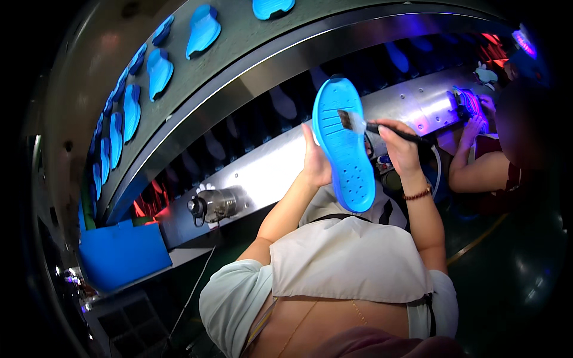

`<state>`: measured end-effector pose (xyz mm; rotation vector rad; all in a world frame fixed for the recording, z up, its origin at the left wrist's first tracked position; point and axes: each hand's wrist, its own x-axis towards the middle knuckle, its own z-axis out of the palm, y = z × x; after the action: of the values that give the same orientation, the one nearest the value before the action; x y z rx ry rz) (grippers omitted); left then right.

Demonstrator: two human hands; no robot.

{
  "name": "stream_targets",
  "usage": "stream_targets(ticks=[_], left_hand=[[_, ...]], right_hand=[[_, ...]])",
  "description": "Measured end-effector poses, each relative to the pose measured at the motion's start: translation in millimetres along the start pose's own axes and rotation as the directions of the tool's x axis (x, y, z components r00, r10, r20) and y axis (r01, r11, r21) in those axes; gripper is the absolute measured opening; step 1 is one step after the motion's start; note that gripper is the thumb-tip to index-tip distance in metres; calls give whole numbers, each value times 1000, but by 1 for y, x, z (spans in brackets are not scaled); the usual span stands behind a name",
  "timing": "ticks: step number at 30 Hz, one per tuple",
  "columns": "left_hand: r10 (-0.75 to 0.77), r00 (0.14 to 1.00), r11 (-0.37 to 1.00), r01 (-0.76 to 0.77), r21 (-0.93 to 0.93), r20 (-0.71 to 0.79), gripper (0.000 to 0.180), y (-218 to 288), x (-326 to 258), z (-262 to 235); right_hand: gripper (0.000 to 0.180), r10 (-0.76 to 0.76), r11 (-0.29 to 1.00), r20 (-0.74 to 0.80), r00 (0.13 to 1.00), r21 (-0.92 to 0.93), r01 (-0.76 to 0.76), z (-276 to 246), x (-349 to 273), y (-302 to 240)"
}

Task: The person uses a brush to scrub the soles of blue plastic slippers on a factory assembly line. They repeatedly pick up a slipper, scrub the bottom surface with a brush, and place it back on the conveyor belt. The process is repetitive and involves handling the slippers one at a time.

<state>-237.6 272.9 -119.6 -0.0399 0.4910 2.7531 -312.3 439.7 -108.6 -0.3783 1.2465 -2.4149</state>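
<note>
Left hand [315, 160] clamped with fingers around the edge of a blue shoe sole [346, 143], held upright in front of the metal conveyor housing [262, 173]. Right hand [399, 146] closed on a brush [365, 125], bristles touching the upper part of the sole. More blue soles [160, 70] lying in a row on the belt above; another person's hand [477, 122] at far right.

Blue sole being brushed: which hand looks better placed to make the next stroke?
Probably the right hand: it grips the brush, whose bristles already lie on the sole. The left hand is busy holding that sole upright from behind.
</note>
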Motion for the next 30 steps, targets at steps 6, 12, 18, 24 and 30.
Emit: stream_targets(ticks=[6,12,18,24,30], left_hand=[[19,998,999,-20,-29,-53,99,-8,-8,2],[195,923,981,-185,63,-331,84,-21,-9,-13],[491,752,870,-399,288,-440,83,-2,-3,-34],[147,932,989,-128,79,-330,94,12,-22,-25],[27,977,999,-22,25,-210,94,-1,-14,-1]], right_hand=[[19,53,998,-64,997,-17,-54,13,41,16],[14,-43,822,47,998,-566,63,48,45,22],[16,-240,528,376,895,-723,446,61,-6,36],[15,118,662,444,888,-702,263,40,-31,-3],[15,7,803,150,989,-590,84,59,6,-23]])
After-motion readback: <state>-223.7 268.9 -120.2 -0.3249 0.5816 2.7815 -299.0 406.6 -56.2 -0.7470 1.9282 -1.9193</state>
